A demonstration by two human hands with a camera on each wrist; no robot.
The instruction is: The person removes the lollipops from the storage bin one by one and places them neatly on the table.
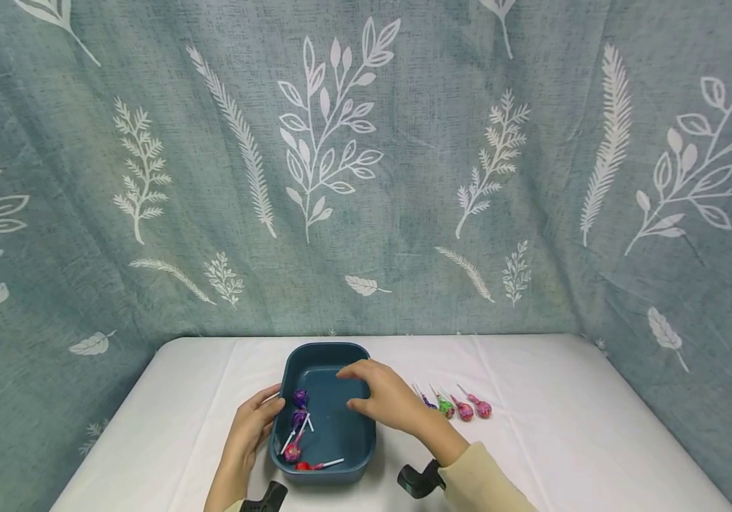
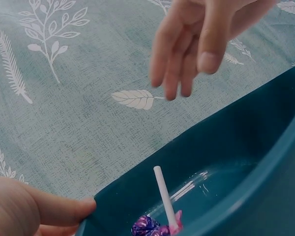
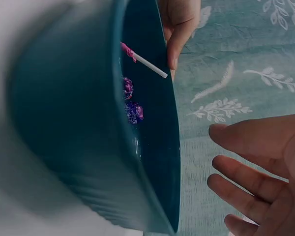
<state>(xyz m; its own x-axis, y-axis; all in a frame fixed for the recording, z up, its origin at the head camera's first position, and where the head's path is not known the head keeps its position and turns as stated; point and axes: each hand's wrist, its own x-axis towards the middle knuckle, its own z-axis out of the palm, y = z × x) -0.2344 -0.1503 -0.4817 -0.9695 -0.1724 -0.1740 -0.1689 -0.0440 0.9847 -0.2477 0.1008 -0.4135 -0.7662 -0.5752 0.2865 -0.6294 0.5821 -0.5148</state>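
Observation:
A dark teal plastic bin [image 1: 327,475] stands on the white-covered table. My left hand [image 1: 252,427] holds its left rim, thumb at the top edge in the left wrist view; the other fingers are partly hidden. Inside lie several wrapped lollipops: two purple ones [image 1: 300,398], a pink one [image 1: 292,451] and a red one [image 1: 303,466] with a white stick. Above the bin's right side hovers my right hand [image 1: 391,398], thumb and fingers apart, holding nothing. In the right wrist view, the right hand's fingers [image 3: 246,184] are loosely spread beside the bin.
To the right of the bin, several lollipops lie in a row on the table: a purple one [image 1: 428,402] partly behind the right hand, a green one [image 1: 445,407] and pink ones [image 1: 484,409]. A green-grey leaf-print cloth [image 1: 404,213] hangs behind the table.

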